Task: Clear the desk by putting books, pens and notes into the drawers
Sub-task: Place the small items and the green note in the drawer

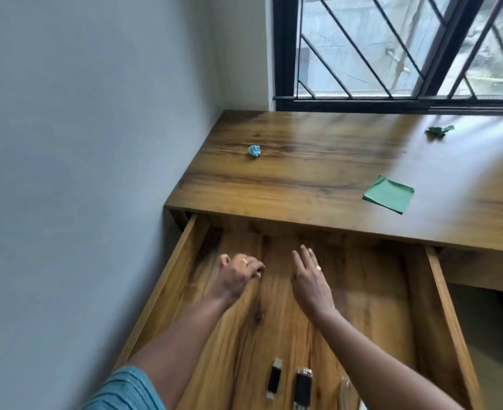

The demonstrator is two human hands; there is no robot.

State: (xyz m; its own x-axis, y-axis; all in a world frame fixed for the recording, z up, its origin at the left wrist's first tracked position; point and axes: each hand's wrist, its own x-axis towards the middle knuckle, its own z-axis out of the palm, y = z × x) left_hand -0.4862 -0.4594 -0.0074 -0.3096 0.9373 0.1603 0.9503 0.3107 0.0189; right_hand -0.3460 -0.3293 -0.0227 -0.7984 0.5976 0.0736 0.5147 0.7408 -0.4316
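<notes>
Hovering over the open drawer (pixel 163 279) at lower centre, the right hand (pixel 311 281) had a wide grip; the left hand (pixel 234 275) was curled, too blurred to tell whether it held anything. On the desk (pixel 303 173) lay a blue crumpled note (pixel 254 150), a flat green note (pixel 388 194) and a green wad (pixel 439 131), all likely light and soft, the flat one best pinched at an edge. Two pens (pixel 274 378) at the bottom were cut off.
</notes>
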